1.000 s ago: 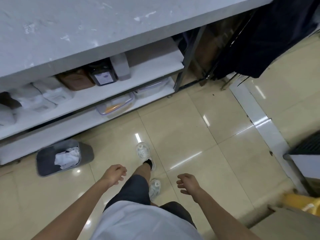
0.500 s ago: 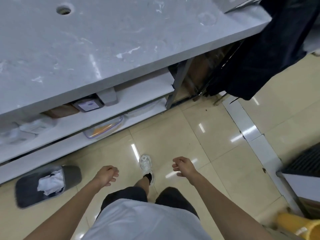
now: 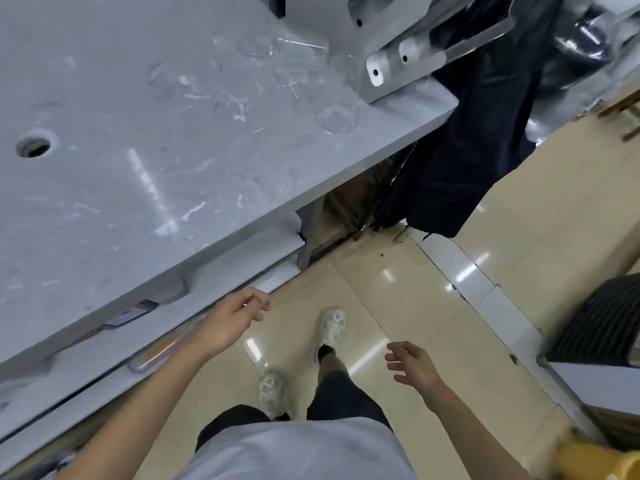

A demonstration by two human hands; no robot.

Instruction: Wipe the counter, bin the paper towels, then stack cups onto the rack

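Observation:
The grey marble counter (image 3: 145,161) fills the upper left. Clear cups stand on it near its far right end: one close to the edge (image 3: 337,119), another farther back (image 3: 254,46). A grey metal rack (image 3: 391,60) sits at the counter's right end, behind the cups. My left hand (image 3: 232,320) hangs below the counter's front edge, fingers loosely curled, holding nothing. My right hand (image 3: 412,370) is over the floor, fingers spread, empty. The bin is out of view.
A round hole (image 3: 33,147) is cut in the counter at the left. White shelves (image 3: 221,271) with a clear box (image 3: 162,351) run under it. Dark cloth (image 3: 464,143) hangs at the right. A black mat (image 3: 602,323) and a yellow object (image 3: 602,462) lie right.
The view has tilted up from the floor onto the counter; the bin with the paper towels has left the frame. Both hands have risen and opened slightly, and I have stepped to the right.

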